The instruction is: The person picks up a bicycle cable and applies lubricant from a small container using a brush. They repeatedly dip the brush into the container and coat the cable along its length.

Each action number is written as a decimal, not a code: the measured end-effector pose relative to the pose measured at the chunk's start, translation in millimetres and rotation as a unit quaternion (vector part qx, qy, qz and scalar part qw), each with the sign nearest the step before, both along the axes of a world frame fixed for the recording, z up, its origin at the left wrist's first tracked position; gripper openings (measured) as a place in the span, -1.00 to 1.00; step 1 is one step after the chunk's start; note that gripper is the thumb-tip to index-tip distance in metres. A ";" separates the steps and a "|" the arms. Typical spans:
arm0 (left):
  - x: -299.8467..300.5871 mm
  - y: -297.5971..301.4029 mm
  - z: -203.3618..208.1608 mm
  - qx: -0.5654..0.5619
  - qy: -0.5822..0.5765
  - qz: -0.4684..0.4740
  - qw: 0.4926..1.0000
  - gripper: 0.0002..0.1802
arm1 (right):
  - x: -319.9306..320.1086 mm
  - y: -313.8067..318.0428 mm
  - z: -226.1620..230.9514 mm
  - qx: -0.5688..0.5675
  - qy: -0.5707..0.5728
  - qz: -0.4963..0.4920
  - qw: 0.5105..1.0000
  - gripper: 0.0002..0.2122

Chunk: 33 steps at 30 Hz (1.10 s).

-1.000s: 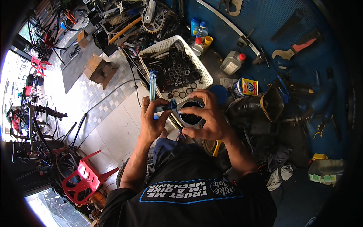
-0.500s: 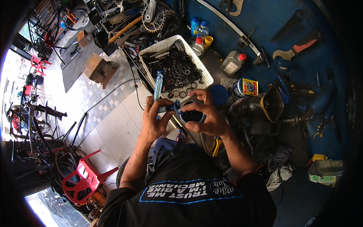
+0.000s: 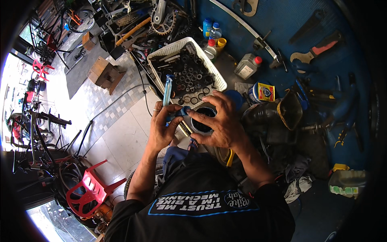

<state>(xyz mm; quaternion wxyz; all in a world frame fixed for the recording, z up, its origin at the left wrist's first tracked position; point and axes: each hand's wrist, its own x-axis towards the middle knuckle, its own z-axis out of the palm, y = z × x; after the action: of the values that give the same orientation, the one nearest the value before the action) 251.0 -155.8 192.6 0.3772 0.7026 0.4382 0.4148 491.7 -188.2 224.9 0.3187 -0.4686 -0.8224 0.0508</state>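
My left hand is closed around a blue metal part with a round, hollow-looking end. A long, shiny blue bar rises past its fingers; I cannot tell whether bar and round end are one piece. My right hand has its fingers spread, one fingertip touching the round end and the thumb held apart. Under that hand stands a round tub with dark contents, partly hidden by the fingers.
Beyond my hands a white basket holds bearings, rings and small metal parts. Bottles, a grey jug and a blue tub stand to its right. Tools hang on the blue wall panel. A red chair and bicycle parts are at the left.
My right hand has moved slightly left, its fingertip coming onto the round end. The blue part has shifted and turned a little in my left hand.
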 end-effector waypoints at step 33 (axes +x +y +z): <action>-17.6 0.4 -39.0 -0.060 -0.026 0.038 0.997 -0.66 | 27.8 -3.3 -115.0 -0.173 -0.214 -0.041 0.960 -0.47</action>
<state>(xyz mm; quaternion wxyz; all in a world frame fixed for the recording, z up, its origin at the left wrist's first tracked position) 233.4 -155.4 153.6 0.4140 0.6504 0.4788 0.4199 519.5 -191.5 109.9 0.0510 -0.5500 -0.8300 0.0775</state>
